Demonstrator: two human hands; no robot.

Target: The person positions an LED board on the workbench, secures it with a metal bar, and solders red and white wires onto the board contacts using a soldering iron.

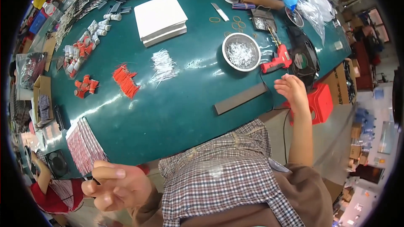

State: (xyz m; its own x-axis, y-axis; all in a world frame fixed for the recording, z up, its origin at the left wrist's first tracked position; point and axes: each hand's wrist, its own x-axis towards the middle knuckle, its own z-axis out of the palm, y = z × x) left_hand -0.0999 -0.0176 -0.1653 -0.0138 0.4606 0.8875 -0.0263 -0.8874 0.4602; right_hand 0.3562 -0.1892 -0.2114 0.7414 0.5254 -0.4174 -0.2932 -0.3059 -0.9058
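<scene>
1. Toward the left of the green desk (168, 120), a sheaf of red-and-white wires (86, 145) lay close to the near edge. A careless sweep of the arm could have tipped it to the floor.
2. The left grip (121, 186) was nearest that sheaf, fingers loosely curled and apart, with nothing I could see in it. Closing hastily there, it might have caught too many strands and tangled them.
3. Further in, the orange wires (125, 81) sat in a loose pile, with the white wires (164, 66) just to their right. A brushing sleeve could have mixed the two.
4. The metal bowl (240, 38) of silvery bits stood beside the red soldering gun (275, 62). A knock while lifting the gun would likely have spilled them.
5. That gun lay on its side near the right grip, its metal nose pointing away. I couldn't tell whether it was hot; if so, fingers reaching past the handle risked a burn.
6. A black cord (285, 143) hung below the desk edge. Snagged by the forearm, it might have pulled whatever it fed.
7. The right grip (293, 93) hovered, empty, its fingers slightly bent.
</scene>
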